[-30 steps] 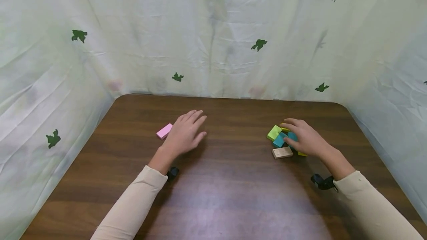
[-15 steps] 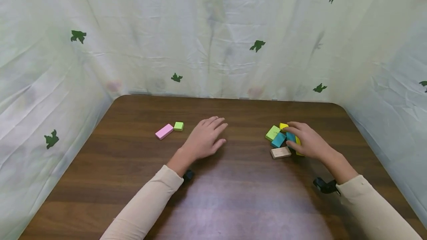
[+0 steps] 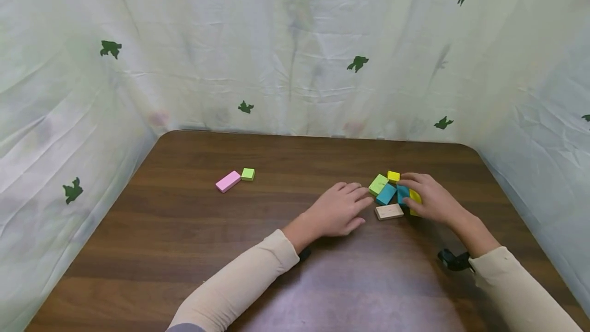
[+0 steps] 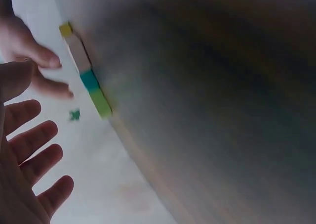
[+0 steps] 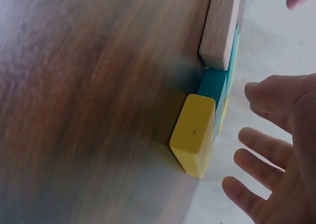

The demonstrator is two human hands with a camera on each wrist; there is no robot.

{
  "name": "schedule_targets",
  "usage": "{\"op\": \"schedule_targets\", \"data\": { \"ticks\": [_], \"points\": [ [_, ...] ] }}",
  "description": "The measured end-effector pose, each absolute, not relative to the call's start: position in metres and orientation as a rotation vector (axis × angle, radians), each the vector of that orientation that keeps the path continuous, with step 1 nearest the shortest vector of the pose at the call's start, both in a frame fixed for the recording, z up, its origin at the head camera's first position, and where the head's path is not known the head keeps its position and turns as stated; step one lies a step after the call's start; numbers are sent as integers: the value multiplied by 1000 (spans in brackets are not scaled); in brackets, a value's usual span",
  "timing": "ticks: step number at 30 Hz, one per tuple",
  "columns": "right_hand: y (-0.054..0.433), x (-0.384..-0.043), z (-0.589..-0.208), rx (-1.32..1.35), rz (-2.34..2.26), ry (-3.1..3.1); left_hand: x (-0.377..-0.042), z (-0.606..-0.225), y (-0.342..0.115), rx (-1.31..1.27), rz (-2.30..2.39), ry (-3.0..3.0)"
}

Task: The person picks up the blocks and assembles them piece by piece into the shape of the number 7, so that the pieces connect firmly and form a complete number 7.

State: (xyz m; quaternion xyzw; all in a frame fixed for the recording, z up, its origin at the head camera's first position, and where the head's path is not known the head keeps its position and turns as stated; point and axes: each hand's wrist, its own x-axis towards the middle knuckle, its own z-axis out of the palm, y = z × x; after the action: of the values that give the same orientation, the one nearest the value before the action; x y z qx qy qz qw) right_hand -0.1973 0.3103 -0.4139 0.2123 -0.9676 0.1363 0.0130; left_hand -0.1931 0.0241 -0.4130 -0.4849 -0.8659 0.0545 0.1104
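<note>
from my distant seat i see a white fabric backdrop (image 3: 267,29) with green leaf shapes, then a brown wood-grain table (image 3: 138,245). two cream sleeves (image 3: 239,281) enter from the near side. the left forearm slants away to the right; its left hand (image 3: 334,211) is palm down, fingers extended and grasping nothing, just left of a block cluster on the table's right side. the right hand (image 3: 430,199) angles in from the right over the cluster's end, thumb and fingers spread, released; i can't tell whether any fingertip touches.

in the cluster, the pale bare-wood oblong block (image 3: 389,212) lies nearly crosswise. the lime-green oblong block (image 3: 378,184) and one teal oblong block (image 3: 386,194) point far-right; a second teal block (image 3: 403,194) and the yellow oblong block (image 5: 190,122) run roughly away from me. well left, a pink oblong block (image 3: 228,182) also points far-right. smallest: a yellow cube (image 3: 393,176) at the cluster's far side, and a lime-green cube (image 3: 248,174) beside the pink one.
</note>
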Motion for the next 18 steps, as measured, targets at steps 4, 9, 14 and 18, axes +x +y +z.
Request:
{"op": "schedule_targets", "data": {
  "ticks": [4, 9, 14, 18],
  "points": [
    [310, -199, -418, 678, 435, -2995, -191, -415, 44, -1476, 240, -2547],
    [310, -200, -421, 702, 419, -2977, -189, -417, 59, -1499, 302, -2602],
    [311, -199, -423, 700, 387, -3003, -184, -418, 69, -1531, 328, -2624],
    [310, -198, -423, 706, 368, -3003, -181, -418, 76, -1542, 358, -2626]
  ]
}}
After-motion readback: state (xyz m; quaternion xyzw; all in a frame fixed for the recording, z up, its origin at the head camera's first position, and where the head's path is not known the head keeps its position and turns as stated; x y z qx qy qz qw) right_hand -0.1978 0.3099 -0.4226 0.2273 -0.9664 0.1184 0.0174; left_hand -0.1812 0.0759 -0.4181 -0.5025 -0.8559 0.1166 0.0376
